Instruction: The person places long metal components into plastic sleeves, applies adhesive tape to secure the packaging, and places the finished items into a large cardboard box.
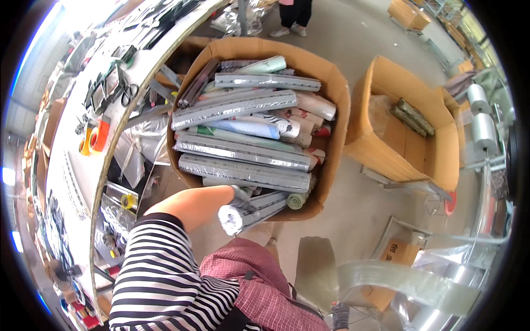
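Note:
My left hand (236, 194), at the end of a striped sleeve, reaches over the near rim of a large cardboard box (337, 94). It grips a silver-wrapped roll (248, 211), whose end cap points toward me; the fingers are mostly hidden behind the roll. The box is piled with several long rolls (243, 154), some in silver film, some patterned and bare. Only a grey-gloved part of my right hand (340, 316) shows at the bottom edge. Just above it hangs a curved clear plastic sleeve (408, 282); whether the hand grips it is hidden.
A second open cardboard box (430, 149) with a couple of dark rolls stands to the right. A long white worktable (72, 160) with scissors and tape rolls runs along the left. A person's legs (292, 16) stand beyond the box. White rolls (481, 118) sit on a rack far right.

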Demonstrator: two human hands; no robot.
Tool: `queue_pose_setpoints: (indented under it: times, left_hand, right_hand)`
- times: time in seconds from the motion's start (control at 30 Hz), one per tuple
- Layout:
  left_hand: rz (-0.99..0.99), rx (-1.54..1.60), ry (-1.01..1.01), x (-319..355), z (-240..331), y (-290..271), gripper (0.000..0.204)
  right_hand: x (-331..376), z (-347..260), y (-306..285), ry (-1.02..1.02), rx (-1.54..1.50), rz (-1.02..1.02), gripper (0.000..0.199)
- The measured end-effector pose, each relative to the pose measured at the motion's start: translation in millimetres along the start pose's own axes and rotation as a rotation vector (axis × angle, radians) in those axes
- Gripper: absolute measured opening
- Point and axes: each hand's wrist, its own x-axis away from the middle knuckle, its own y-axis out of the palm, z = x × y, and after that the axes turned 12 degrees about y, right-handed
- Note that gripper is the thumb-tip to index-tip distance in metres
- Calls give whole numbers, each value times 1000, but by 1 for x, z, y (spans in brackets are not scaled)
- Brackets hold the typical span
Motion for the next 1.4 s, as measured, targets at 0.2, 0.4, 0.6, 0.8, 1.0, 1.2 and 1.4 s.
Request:
queue_pose_setpoints:
  times: [0.2, 0.4, 0.6, 0.8, 1.0, 1.2, 1.4]
  left_hand:
    - [-45, 1086, -118, 129, -48, 57, 53]
    - [-47, 1281, -192, 238, -49, 97, 84]
    - [-108, 937, 38, 321, -62, 20, 85]
    - [-2, 259, 172, 333, -96, -91, 90]
    - [613, -717, 345, 278, -128, -163, 53]
    - [427, -602, 909, 215, -33, -65, 95]
    - [-31, -575, 910, 184, 22, -11, 95]
  right_hand:
    - [64, -15, 14, 174, -295, -35, 18]
    - [103, -29, 61, 73, 134, 95, 19]
    - [116, -32, 125, 273, 20, 116, 15]
    - [185, -219, 142, 336, -171, 192, 26]
    - [213, -312, 135, 16, -77, 146, 29]
    - [276, -502, 96, -189, -58, -115, 29]
    - [292, -567, 34, -917, 260, -528, 21]
